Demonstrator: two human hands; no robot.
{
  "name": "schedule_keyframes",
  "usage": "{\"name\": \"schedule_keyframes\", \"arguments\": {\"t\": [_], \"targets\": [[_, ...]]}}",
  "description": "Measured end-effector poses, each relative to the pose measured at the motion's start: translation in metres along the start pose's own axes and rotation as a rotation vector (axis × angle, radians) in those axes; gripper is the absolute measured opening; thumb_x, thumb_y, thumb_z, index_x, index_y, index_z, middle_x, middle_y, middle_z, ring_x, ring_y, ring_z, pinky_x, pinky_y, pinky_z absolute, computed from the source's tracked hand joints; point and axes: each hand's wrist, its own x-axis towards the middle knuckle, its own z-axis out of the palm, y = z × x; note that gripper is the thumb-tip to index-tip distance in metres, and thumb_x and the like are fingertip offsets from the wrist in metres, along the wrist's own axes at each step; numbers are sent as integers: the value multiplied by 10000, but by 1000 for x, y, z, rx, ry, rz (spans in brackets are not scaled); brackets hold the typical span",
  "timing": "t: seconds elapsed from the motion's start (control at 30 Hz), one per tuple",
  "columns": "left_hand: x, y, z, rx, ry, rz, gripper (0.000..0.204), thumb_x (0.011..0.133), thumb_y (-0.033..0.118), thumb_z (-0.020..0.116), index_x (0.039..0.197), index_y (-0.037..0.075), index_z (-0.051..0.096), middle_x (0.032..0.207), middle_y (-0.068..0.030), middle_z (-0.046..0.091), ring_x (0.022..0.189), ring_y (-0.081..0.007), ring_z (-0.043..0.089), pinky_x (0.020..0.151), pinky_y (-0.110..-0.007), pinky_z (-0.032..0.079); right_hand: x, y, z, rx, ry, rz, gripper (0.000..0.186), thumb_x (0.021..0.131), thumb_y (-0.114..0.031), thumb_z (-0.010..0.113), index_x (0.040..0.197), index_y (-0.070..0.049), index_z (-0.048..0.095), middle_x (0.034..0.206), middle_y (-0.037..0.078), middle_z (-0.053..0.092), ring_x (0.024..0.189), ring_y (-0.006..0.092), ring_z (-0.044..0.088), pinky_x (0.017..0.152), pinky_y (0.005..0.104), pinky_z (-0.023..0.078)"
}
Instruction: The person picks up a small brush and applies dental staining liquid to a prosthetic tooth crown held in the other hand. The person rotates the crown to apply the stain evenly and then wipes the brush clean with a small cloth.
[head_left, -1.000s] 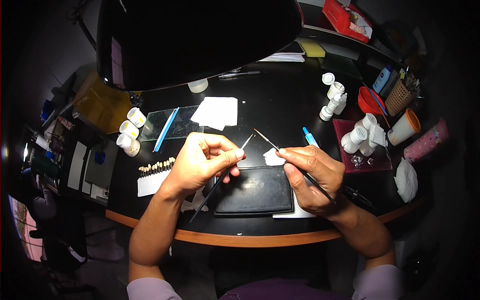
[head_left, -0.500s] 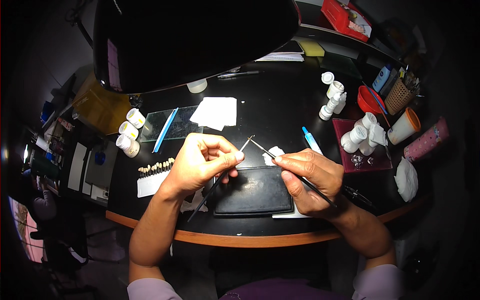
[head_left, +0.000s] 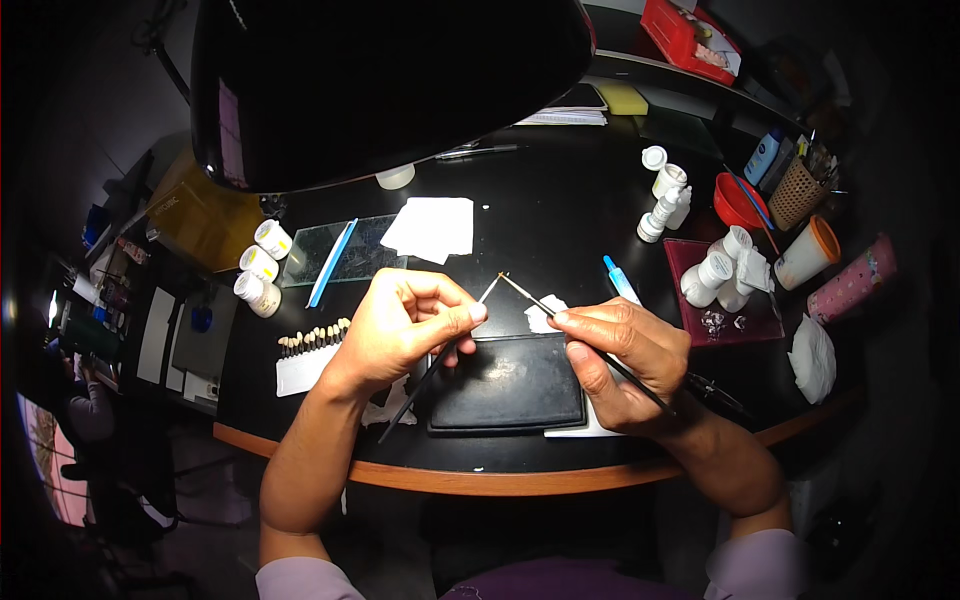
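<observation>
My left hand (head_left: 415, 325) pinches a slim black-handled tool (head_left: 408, 408) with a pale upper shaft, slanting up to the right. A tiny yellowish-brown piece (head_left: 500, 275) shows at its tip; its kind is too small to make out. My right hand (head_left: 628, 360) grips a thin brush (head_left: 528, 294) like a pen, its dark handle running back under the fingers. The two tips meet, or nearly so, above a black rectangular case (head_left: 507, 385) lying on the table. Behind the right fingers lies a crumpled white tissue (head_left: 543, 314).
A dark lamp hood (head_left: 390, 90) overhangs the far side. A shade guide (head_left: 308, 360), white jars (head_left: 258, 293), a glass slab (head_left: 375, 250) and white paper (head_left: 432, 226) lie left. To the right are a maroon tray (head_left: 700, 325) with jars, a red bowl (head_left: 738, 203) and a brush basket (head_left: 797, 195).
Both hands keep their hold, and the tool tips stay close together. The right hand and brush have shifted very slightly; the whole view has moved a little.
</observation>
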Motion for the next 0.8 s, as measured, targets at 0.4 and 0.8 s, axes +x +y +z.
{"name": "schedule_keyframes", "arguments": {"t": [0.4,0.8], "targets": [[1,0,-1,-8,-4,-6,189,965,138,758,988,-49,750,767,-81,732,674,-100,707,578,-213,569,-1,4,1,-35,10,15,230,840,82,697,1066,69,736,939,195,755,772,274,743,697,344,593],[2,-2,2,-17,17,4,219,972,162,728,951,-55,747,726,-105,730,568,-121,682,508,-205,490,-1,3,1,-28,4,-3,227,845,79,699,1068,64,736,938,193,755,783,269,747,703,339,595]]}}
